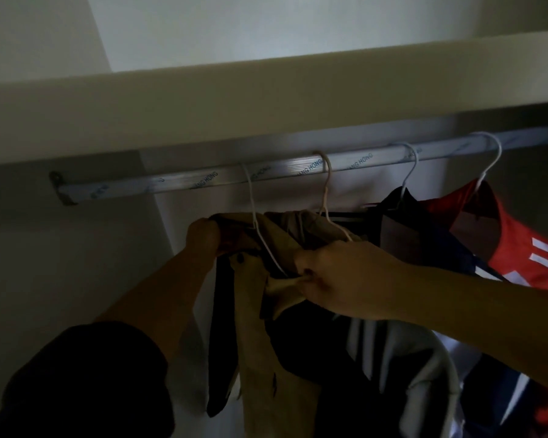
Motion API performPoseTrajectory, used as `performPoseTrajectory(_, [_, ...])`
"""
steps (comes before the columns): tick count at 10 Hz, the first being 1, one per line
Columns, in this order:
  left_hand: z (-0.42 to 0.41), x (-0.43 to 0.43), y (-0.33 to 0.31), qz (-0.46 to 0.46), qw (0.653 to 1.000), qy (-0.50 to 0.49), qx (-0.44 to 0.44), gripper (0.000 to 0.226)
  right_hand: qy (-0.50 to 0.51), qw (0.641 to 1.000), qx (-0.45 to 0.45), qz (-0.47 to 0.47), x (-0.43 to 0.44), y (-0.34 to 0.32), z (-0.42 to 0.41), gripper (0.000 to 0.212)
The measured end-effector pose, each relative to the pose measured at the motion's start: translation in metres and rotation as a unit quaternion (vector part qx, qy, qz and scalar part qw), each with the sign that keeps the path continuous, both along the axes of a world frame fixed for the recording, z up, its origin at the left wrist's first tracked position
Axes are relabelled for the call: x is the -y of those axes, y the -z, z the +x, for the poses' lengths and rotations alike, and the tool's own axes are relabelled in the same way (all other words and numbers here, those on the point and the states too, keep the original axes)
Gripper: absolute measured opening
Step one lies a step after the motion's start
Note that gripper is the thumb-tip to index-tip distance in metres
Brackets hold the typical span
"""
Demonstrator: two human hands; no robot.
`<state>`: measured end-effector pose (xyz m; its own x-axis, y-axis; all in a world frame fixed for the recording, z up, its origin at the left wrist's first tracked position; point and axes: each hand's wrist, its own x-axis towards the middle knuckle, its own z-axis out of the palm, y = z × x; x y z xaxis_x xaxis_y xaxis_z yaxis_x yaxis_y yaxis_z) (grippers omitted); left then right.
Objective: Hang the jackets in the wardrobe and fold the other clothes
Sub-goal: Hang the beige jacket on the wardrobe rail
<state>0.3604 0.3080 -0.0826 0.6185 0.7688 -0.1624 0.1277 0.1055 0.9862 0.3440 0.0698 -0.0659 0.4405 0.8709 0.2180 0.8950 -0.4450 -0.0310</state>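
Observation:
A tan jacket with dark lining hangs on a white wire hanger hooked over the metal wardrobe rail. My left hand grips the jacket's left shoulder. My right hand pinches the tan collar near the hanger's wire. A second pale hanger hangs just right of the first, its lower part behind my right hand.
Further right on the rail hang a dark navy jacket and a red jacket with white stripes, each on a white hanger. A grey-white garment hangs below my right forearm. The shelf board runs above the rail.

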Motion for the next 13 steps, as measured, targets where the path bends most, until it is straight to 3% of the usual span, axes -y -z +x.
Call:
performPoseTrajectory(1, [-0.012, 0.011, 0.002, 0.101, 0.986, 0.073, -0.108, 0.023, 0.018, 0.995, 0.094, -0.016, -0.009, 0.006, 0.003, 0.030])
performPoseTrajectory(2, [-0.020, 0.014, 0.005, 0.112, 0.953, 0.157, -0.234, 0.030, 0.030, 0.988, 0.146, -0.052, -0.018, 0.006, 0.003, 0.023])
performPoseTrajectory(3, [-0.023, 0.013, 0.000, 0.103, 0.945, 0.178, -0.253, 0.029, 0.034, 0.984, 0.166, -0.062, -0.016, 0.003, -0.002, 0.024])
performPoseTrajectory(4, [-0.023, 0.012, -0.013, 0.082, 0.963, 0.155, -0.204, 0.025, -0.012, 0.980, 0.197, -0.024, -0.009, 0.007, -0.010, 0.024])
performPoseTrajectory(5, [-0.033, 0.027, -0.014, 0.080, 0.957, 0.194, -0.202, 0.028, -0.015, 0.985, 0.172, 0.003, -0.006, 0.008, -0.016, 0.021])
performPoseTrajectory(7, [-0.040, 0.035, -0.009, 0.106, 0.908, 0.278, -0.295, 0.039, 0.011, 0.987, 0.160, 0.004, -0.006, 0.011, -0.017, 0.021])
performPoseTrajectory(8, [-0.041, 0.042, -0.010, 0.130, 0.900, 0.274, -0.314, 0.028, 0.005, 0.989, 0.147, 0.013, -0.007, 0.011, -0.020, 0.022])
performPoseTrajectory(9, [-0.038, 0.044, -0.010, 0.093, 0.938, 0.247, -0.225, 0.012, 0.001, 0.989, 0.148, 0.022, -0.008, 0.013, -0.025, 0.021])
performPoseTrajectory(10, [-0.037, 0.036, -0.008, 0.037, 0.984, 0.143, -0.101, 0.017, -0.043, 0.986, 0.146, 0.062, -0.004, 0.010, -0.028, 0.017])
performPoseTrajectory(11, [-0.044, 0.028, 0.002, 0.048, 0.988, 0.106, -0.106, 0.018, -0.132, 0.982, 0.100, 0.090, -0.006, 0.013, -0.029, 0.013])
performPoseTrajectory(12, [-0.048, 0.018, 0.013, 0.110, 0.979, 0.108, -0.133, 0.019, -0.152, 0.980, 0.015, 0.131, -0.008, 0.026, -0.026, 0.030])
performPoseTrajectory(13, [-0.053, 0.007, 0.024, 0.147, 0.981, 0.063, -0.109, 0.033, -0.053, 0.971, -0.123, 0.196, -0.010, 0.044, -0.029, 0.065])
